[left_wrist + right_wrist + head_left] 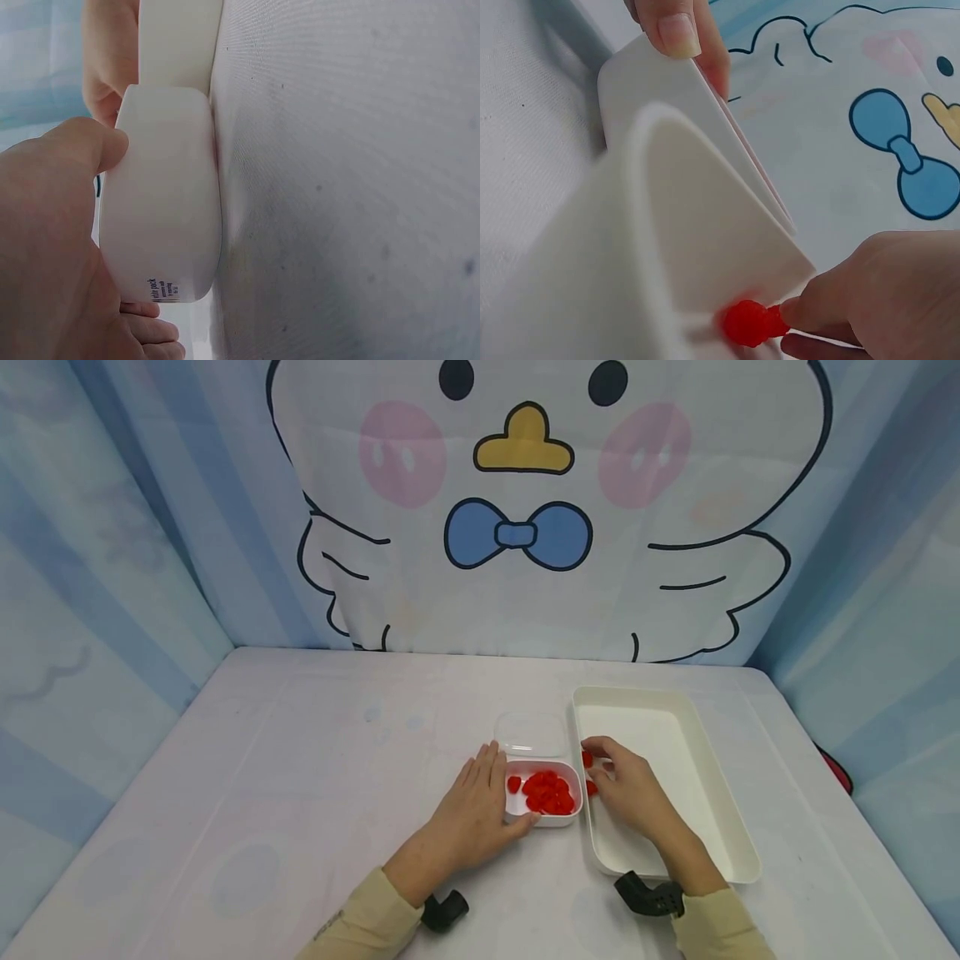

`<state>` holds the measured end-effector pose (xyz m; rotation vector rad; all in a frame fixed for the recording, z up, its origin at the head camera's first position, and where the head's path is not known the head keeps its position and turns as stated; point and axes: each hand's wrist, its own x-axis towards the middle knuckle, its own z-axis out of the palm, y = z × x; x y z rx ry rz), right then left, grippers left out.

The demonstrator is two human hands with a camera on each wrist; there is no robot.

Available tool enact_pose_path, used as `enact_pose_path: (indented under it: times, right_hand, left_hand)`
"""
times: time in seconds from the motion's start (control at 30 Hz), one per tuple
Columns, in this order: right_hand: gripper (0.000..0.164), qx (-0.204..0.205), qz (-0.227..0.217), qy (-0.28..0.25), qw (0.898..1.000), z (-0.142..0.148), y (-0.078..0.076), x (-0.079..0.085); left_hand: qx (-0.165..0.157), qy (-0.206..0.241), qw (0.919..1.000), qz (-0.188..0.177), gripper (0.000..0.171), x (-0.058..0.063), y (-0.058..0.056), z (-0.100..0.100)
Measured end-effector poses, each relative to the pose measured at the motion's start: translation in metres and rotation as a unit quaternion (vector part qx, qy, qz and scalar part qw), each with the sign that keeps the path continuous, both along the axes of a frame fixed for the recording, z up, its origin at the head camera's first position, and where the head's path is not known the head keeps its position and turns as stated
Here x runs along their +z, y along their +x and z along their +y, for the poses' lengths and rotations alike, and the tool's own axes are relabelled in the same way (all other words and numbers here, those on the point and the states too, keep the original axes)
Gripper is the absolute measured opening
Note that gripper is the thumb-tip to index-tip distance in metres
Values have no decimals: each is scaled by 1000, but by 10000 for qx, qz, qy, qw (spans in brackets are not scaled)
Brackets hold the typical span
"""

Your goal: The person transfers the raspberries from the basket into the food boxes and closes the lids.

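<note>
A small white plastic box (pixel 543 819) on the table holds a heap of small red bumpy pieces (pixel 549 792). My left hand (pixel 480 806) lies against the box's left side with its fingers straight. Its thumb touches the near rim, as the left wrist view also shows. Over the left edge of the large white tray (pixel 675 777), my right hand (pixel 626 785) is bent down, its fingertips pinching a red piece (pixel 777 320). Another rounded, bumpy red piece (pixel 745 323) lies right beside those fingertips, by the tray wall.
Behind the box lies a clear plastic lid (pixel 531 733). The box and tray stand almost side by side, the tray wall rising between them. A pale cloth covers the table (pixel 225 810). A cartoon-printed curtain (pixel 517 602) hangs behind it.
</note>
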<state>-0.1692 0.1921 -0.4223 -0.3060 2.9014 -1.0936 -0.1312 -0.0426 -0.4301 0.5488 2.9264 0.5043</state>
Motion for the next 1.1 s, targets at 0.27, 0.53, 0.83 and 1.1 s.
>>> enact_pose_path:
  times: [0.27,0.53,0.83,1.1]
  right_hand:
    - [35,-251,272,-65,9993,-1,-2,1]
    - [35,-180,103,57,9998,0,-1,-1]
    - [32,-285,80,140,9995,1,0,2]
    - [30,-327,105,179,9993,3,-1,0]
  left_hand:
    - [17,-52,10000,-6,94,1,-1,1]
    - [25,-95,10000,-1,95,0,0,2]
    - [42,-86,10000,6,95,0,0,2]
    - [51,-66,10000,-37,96,1,1,2]
